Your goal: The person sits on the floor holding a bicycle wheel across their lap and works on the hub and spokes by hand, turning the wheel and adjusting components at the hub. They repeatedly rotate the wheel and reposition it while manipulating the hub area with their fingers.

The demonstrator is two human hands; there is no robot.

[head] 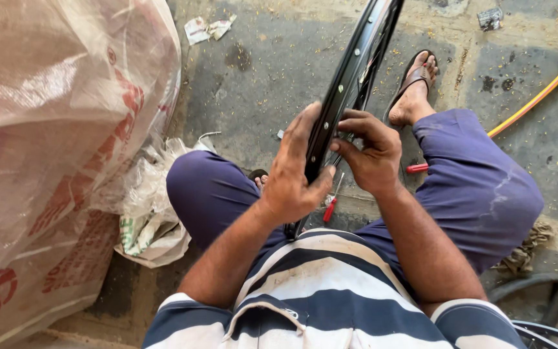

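Note:
A black bicycle wheel rim (358, 64) with thin spokes stands on edge between my knees and leans away from me. My left hand (295, 171) clasps the rim's left side, thumb pressed on its lower edge. On the right side of the rim, my right hand (371, 152) pinches a spoke with its fingertips. A red-handled screwdriver (332, 203) lies on the ground just below both hands. A second red handle (417, 168) shows beside my right thigh.
A big translucent plastic sack (53, 142) with red print fills the left side, crumpled bags at its base. My sandalled foot (414, 90) rests on the concrete floor. A yellow hose (537, 97) crosses the upper right. Dark tyre parts (537, 297) lie at lower right.

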